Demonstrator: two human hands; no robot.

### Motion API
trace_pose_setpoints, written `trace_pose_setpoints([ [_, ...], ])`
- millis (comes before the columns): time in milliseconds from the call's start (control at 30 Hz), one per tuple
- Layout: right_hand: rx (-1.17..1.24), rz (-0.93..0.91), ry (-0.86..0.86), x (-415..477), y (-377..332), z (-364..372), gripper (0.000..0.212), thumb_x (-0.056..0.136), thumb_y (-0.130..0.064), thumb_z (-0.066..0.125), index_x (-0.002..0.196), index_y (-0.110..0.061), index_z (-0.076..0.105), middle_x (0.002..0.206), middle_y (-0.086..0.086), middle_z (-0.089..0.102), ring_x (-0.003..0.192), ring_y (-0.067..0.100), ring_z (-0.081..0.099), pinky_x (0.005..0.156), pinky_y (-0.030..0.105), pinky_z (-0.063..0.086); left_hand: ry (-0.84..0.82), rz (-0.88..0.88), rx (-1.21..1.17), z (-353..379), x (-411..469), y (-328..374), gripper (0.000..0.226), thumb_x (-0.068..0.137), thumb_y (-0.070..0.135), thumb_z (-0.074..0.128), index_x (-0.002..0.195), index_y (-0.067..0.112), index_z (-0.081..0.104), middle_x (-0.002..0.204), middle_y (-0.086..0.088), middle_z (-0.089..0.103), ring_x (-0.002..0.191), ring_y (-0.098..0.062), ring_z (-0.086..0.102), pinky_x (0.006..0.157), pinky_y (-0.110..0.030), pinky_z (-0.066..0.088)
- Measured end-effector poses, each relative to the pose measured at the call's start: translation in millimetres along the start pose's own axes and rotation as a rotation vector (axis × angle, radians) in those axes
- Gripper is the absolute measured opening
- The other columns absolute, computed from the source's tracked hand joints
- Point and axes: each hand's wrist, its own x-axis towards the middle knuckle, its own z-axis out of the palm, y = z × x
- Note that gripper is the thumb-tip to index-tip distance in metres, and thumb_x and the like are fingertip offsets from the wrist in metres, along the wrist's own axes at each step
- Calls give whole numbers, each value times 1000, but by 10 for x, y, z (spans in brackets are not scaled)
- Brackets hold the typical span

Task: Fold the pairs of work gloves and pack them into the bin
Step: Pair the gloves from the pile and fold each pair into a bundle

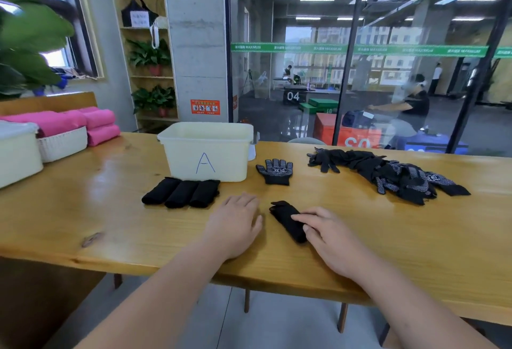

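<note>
A folded black glove bundle [286, 219] lies on the wooden table [110, 224] between my hands. My right hand [329, 235] rests on its near end with fingers extended over it. My left hand [238, 221] lies flat on the table just left of the bundle, holding nothing. Three folded black bundles [181, 193] sit side by side in front of the cream bin marked "A" [207, 151]. A single flat black glove [275, 171] lies right of the bin. A pile of loose black gloves [388, 175] stretches along the right.
At the far left stand a cream lidded box [16, 151], a white basket [63, 143] and pink rolled towels [101, 127]. A glass wall runs behind the table. The near table edge is under my forearms.
</note>
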Motion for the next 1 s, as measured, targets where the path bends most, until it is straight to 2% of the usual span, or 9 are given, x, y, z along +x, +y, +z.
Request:
trace_pose_setpoints([
  [100,23,-16,-24,182,-174,135,39,111,-26,49,145,-39,61,132,-22,48,119,-2,47,95,10,37,25,-77,40,-16,-48,-398,58,111,48,28,162,24,38,171,4,32,161,-16,17,133,-40,10],
  [167,-8,-38,-13,302,-295,218,39,109,-33,52,147,-43,58,129,-23,47,121,-2,44,100,18,40,62,-164,56,5,-80,-636,59,110,49,26,161,24,40,172,4,30,162,-17,14,133,-41,5],
  [233,-61,-48,-12,436,-420,301,46,108,-39,53,153,-43,49,143,-19,45,134,5,38,114,29,39,91,-289,28,28,-102,-783,59,110,48,28,162,24,39,173,3,28,163,-18,11,133,-42,2],
  [300,-139,-57,-42,589,-534,398,53,109,-45,48,160,-43,37,165,-16,30,150,14,28,124,38,32,86,-390,-22,57,-98,-838,61,110,50,27,165,24,32,175,3,21,163,-20,7,133,-44,1],
  [367,-189,-67,-89,749,-619,508,55,110,-50,41,163,-42,30,173,-16,17,158,18,19,128,43,26,60,-418,-57,87,-82,-848,63,110,51,23,167,24,25,176,4,17,163,-20,6,133,-46,2],
  [533,-184,-81,-149,1116,-829,742,63,112,-47,37,169,-29,16,176,-10,10,162,14,8,131,39,17,62,-433,-106,137,-72,-886,64,110,50,22,168,24,23,176,5,15,163,-20,5,133,-46,5],
  [633,-197,-88,-154,1323,-893,887,65,113,-45,35,169,-20,16,176,-2,9,162,16,8,131,38,15,88,-436,-128,153,-64,-893,62,110,49,22,167,24,26,176,5,18,163,-19,6,133,-46,5],
  [800,-176,-92,-122,1610,-882,1108,66,111,-47,36,168,-18,20,176,3,14,162,20,14,131,41,19,128,-442,-135,174,-55,-904,60,110,48,24,165,25,31,174,6,23,163,-19,10,132,-44,6],
  [1000,-253,-130,-109,1749,-897,1196,65,111,-46,32,168,-18,18,175,0,16,161,19,15,129,41,21,138,-439,-124,183,-54,-909,60,110,49,27,164,24,34,174,6,24,162,-20,11,132,-45,6],
])
